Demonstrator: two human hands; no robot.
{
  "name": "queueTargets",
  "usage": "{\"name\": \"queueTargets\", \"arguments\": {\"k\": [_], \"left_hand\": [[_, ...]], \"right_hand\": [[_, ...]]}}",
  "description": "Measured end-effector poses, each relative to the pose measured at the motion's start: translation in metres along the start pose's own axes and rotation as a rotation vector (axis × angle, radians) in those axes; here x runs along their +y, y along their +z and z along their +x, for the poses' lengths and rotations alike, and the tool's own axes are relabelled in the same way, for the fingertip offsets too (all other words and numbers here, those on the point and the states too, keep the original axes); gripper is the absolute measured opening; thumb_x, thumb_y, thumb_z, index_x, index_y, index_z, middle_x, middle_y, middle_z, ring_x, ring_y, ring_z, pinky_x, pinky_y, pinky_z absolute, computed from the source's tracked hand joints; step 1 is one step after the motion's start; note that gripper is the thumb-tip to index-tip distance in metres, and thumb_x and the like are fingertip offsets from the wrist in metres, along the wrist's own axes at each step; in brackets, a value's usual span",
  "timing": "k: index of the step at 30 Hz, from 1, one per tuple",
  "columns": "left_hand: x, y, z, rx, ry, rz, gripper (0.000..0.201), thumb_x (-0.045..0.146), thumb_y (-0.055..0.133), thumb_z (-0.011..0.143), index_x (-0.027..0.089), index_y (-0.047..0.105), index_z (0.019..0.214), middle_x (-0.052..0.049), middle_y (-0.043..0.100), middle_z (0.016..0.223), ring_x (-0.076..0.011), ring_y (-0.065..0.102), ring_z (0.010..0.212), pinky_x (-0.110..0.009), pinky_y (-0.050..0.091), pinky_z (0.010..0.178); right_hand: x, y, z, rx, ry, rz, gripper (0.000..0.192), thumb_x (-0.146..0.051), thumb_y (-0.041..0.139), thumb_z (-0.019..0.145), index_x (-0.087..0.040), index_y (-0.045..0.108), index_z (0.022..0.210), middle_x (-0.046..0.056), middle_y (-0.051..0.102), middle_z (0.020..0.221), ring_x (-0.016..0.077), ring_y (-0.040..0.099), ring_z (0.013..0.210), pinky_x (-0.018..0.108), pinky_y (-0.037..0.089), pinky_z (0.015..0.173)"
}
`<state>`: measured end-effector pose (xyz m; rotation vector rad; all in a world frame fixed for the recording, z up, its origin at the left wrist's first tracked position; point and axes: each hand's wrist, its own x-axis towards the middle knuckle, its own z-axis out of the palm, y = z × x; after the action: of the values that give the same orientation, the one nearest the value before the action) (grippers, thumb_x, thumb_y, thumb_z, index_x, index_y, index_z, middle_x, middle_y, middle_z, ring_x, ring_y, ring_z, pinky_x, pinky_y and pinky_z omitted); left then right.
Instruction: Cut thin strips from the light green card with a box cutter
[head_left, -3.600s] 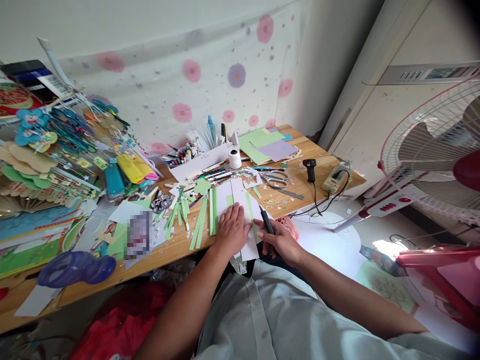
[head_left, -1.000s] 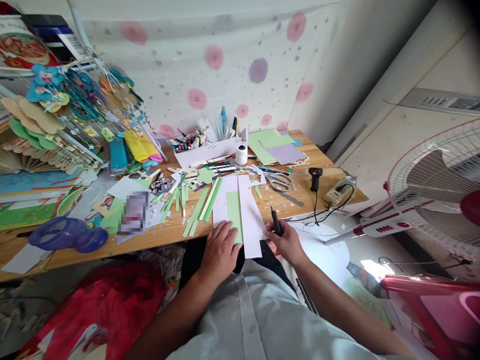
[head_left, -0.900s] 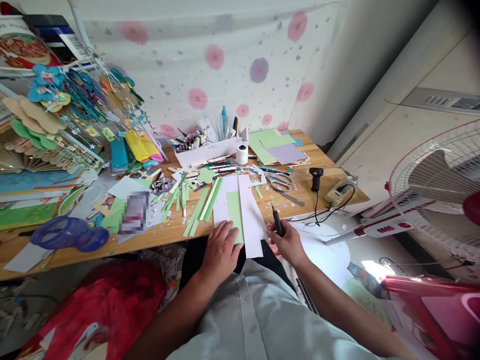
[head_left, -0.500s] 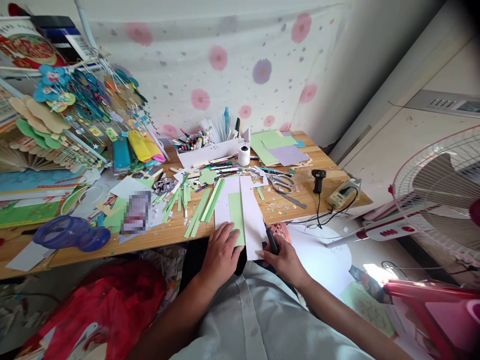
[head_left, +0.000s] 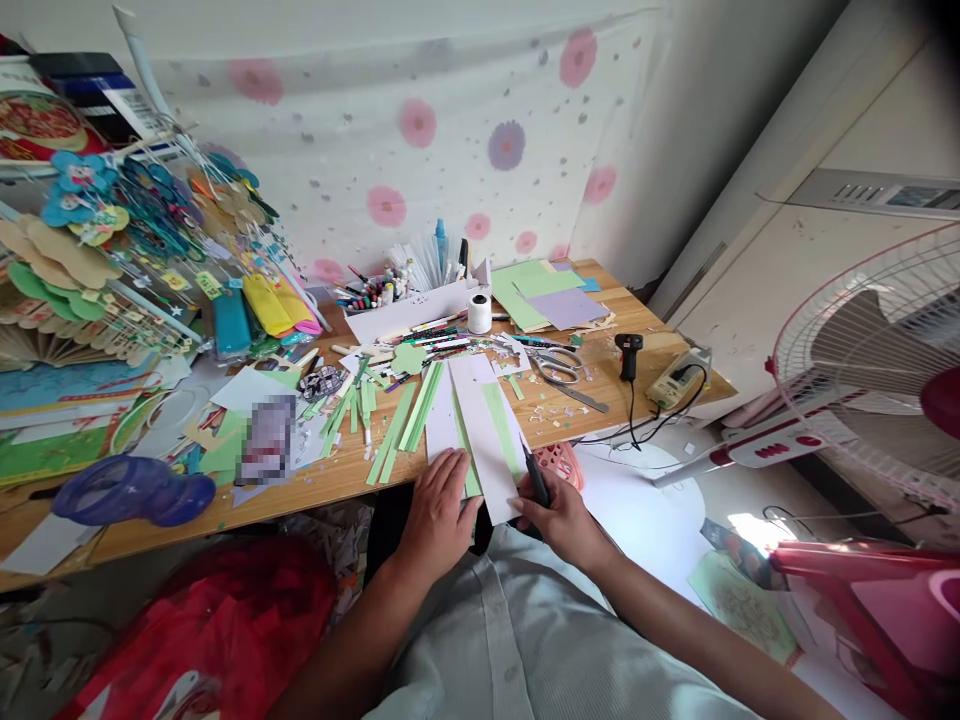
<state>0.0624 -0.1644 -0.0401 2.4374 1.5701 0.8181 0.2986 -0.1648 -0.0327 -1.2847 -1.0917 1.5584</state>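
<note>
My left hand point(head_left: 439, 512) lies with its fingers stretched flat on the papers at the table's front edge. Beneath it are a pale lilac sheet point(head_left: 441, 408) and a light green piece point(head_left: 501, 412), partly covered by a long pale lilac strip point(head_left: 484, 435). The strip lies slanted, its near end hanging past the edge. My right hand point(head_left: 561, 515) is closed round a black-handled craft knife point(head_left: 537, 480), tip pointing away from me. Its thumb and fingers also touch the strip's near right corner. Narrow green strips point(head_left: 420, 408) lie left of the papers.
Scissors point(head_left: 562, 368), a spool of white thread point(head_left: 479, 316) and scattered pens lie behind. A box of markers point(head_left: 412, 312) stands farther back. To the right are a black corded glue gun point(head_left: 628, 352) and a power strip point(head_left: 679, 378). A blue vase-like container point(head_left: 135, 490) lies left.
The pale lilac strip has turned, its far end swinging left, so green paper now shows along its right side. The left hand stays flat; the right still holds the knife. My view has shifted slightly.
</note>
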Motion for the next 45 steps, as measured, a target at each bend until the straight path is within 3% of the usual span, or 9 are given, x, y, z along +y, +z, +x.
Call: {"name": "queueTargets", "arguments": {"k": [5,11,17,21,29,35,45], "left_hand": [[-0.001,-0.004,0.002,-0.043,0.02,0.03,0.051,0.02,0.052,0.107,0.023,0.053,0.158,-0.015,0.06,0.161,-0.0344,0.052,0.153,-0.061,0.048,0.125],[0.004,-0.007,0.004,-0.057,0.026,0.057,0.039,0.03,0.06,0.107,0.022,0.063,0.145,-0.017,0.06,0.159,-0.0383,0.052,0.152,-0.064,0.048,0.122],[0.003,-0.009,0.013,-0.043,0.027,0.023,0.047,0.035,0.067,0.104,0.02,0.062,0.148,-0.019,0.057,0.161,-0.0394,0.05,0.153,-0.063,0.047,0.126],[-0.001,-0.012,0.035,-0.122,0.061,-0.006,0.059,0.037,0.073,0.1,0.021,0.058,0.155,-0.018,0.054,0.166,-0.0398,0.048,0.156,-0.063,0.044,0.127],[-0.012,-0.007,0.08,-0.249,0.112,0.074,0.063,0.048,0.078,0.096,0.022,0.062,0.151,-0.015,0.05,0.171,-0.038,0.045,0.158,-0.058,0.041,0.13],[-0.013,-0.006,0.082,-0.306,0.098,0.108,0.064,0.049,0.076,0.098,0.021,0.061,0.154,-0.015,0.048,0.173,-0.0384,0.043,0.16,-0.058,0.039,0.13],[-0.008,-0.007,0.083,-0.314,0.094,0.127,0.064,0.051,0.073,0.1,0.022,0.059,0.156,-0.015,0.047,0.173,-0.0384,0.042,0.16,-0.059,0.039,0.129]], "right_hand": [[0.002,0.007,0.0,0.093,-0.016,-0.027,0.054,-0.068,0.089,0.076,-0.025,0.057,0.083,-0.001,0.062,0.075,0.0228,0.07,0.062,0.037,0.058,0.059],[0.012,0.013,0.0,0.156,-0.057,0.004,0.056,-0.067,0.09,0.076,-0.024,0.056,0.083,-0.002,0.062,0.076,0.0216,0.071,0.061,0.034,0.056,0.058],[0.013,0.011,0.0,0.2,-0.031,-0.031,0.052,-0.063,0.09,0.078,-0.023,0.057,0.083,-0.002,0.064,0.071,0.0218,0.07,0.059,0.032,0.052,0.053],[0.017,0.011,0.001,0.214,-0.01,-0.053,0.048,-0.06,0.089,0.08,-0.023,0.059,0.085,-0.001,0.067,0.067,0.0208,0.068,0.057,0.03,0.049,0.052],[0.014,0.013,0.002,0.227,-0.028,-0.02,0.044,-0.053,0.09,0.079,-0.023,0.058,0.083,-0.003,0.065,0.066,0.0191,0.067,0.055,0.029,0.049,0.05],[0.019,0.007,-0.007,0.166,0.002,0.031,0.049,-0.057,0.092,0.078,-0.023,0.059,0.089,-0.001,0.068,0.069,0.0213,0.071,0.058,0.025,0.042,0.04],[0.036,0.002,-0.017,0.125,-0.012,0.091,0.045,-0.051,0.093,0.08,-0.022,0.06,0.091,-0.002,0.069,0.071,0.0183,0.07,0.058,0.023,0.043,0.041]]}}
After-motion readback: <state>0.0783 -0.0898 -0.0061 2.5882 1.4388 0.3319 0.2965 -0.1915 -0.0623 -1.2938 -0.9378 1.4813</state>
